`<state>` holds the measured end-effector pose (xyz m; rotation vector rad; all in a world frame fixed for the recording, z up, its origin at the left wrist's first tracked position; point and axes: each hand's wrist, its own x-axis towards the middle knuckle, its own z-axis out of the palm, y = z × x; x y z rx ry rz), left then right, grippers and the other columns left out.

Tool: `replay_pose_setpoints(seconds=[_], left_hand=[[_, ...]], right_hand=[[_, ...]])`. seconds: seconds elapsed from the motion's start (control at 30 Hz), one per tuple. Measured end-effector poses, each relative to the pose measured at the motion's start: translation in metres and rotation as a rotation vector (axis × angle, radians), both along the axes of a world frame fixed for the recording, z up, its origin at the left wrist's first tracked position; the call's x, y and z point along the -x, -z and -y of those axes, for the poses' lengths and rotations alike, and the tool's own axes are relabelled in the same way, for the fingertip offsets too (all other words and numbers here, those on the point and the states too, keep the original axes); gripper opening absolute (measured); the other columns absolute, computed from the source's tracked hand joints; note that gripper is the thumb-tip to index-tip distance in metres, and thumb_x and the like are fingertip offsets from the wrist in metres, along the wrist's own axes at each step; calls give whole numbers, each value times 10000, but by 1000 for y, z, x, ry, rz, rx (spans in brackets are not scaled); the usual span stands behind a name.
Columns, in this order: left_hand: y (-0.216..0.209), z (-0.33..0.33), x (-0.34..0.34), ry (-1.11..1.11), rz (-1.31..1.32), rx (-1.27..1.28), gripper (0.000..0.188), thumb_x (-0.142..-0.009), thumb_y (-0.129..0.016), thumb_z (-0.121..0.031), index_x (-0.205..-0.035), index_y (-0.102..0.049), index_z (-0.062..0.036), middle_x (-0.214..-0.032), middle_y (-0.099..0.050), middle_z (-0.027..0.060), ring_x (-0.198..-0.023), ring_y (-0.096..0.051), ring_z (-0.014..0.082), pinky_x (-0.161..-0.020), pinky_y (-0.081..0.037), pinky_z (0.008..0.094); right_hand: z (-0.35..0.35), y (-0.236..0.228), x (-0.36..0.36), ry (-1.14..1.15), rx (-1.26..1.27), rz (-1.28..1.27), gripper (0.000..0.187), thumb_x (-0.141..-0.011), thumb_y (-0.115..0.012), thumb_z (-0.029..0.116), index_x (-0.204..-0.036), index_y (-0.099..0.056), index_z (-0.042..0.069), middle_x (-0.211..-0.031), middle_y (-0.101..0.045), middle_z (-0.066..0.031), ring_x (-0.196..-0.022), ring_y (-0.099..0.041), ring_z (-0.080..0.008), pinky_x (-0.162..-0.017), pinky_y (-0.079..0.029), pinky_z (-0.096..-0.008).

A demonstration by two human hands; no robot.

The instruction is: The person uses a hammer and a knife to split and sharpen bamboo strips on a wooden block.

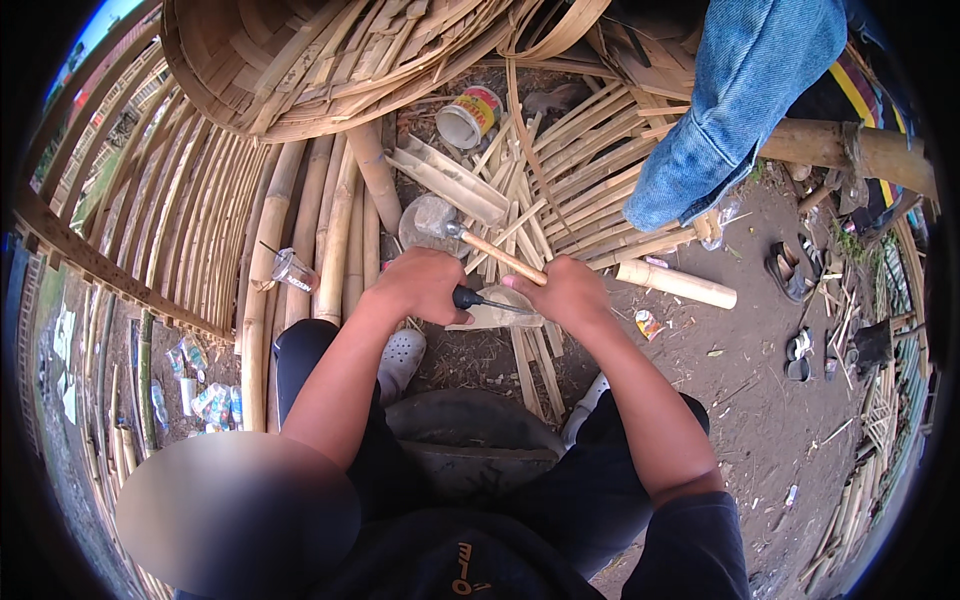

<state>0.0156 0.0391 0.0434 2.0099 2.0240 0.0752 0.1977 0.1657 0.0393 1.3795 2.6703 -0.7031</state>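
Note:
My left hand (425,283) is closed round a tool with a black handle (466,298). Its thin metal shaft (503,305) points right, over a short pale piece of bamboo (492,318) in front of me. On the right, my right hand (572,292) grips the end of a hammer's wooden handle (505,257). That handle slants away to the far left, towards a grey rounded mass (430,220); I cannot tell whether this is all hammer head or partly a block behind it. Both hands are close together above the ground between my knees.
A large woven bamboo basket (340,95) hangs over the far left. Beyond my hands lie a split bamboo trough (450,180), a tub (469,117) and many bamboo strips (600,150). A person's denim-clad leg (745,100) is at far right. Bamboo poles (335,240) stand left; sandals (790,270) lie right.

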Motion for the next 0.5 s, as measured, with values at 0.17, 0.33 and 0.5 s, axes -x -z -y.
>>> replay_pose_setpoints(seconds=[0.17, 0.33, 0.5], left_hand=[[-8, 4, 1, -11, -26, 69, 382, -659, -738, -438, -722, -700, -63, -688, -644, 155, -749, -645, 333, -699, -500, 419], [-2, 8, 6, -2, 11, 25, 370, -661, -740, -438, -739, -712, -77, -686, -645, 141, -742, -642, 336, -697, -500, 424], [-1, 14, 9, -17, 22, -8, 355, -665, -754, -425, -768, -724, -86, -708, -654, 134, -749, -644, 329, -697, -500, 423]], right_hand=[[6, -10, -2, -81, 68, 24, 714, -689, -692, 700, -712, -679, -13, -673, -641, -184, -676, -658, -351, -661, -527, -422], [7, -2, -4, -133, -12, -32, 680, -709, -693, 667, -704, -674, -12, -686, -642, -186, -685, -656, -351, -661, -523, -428], [14, -16, 2, -175, -10, 53, 636, -782, -646, 622, -830, -673, -11, -809, -675, -197, -812, -677, -347, -741, -530, -436]])
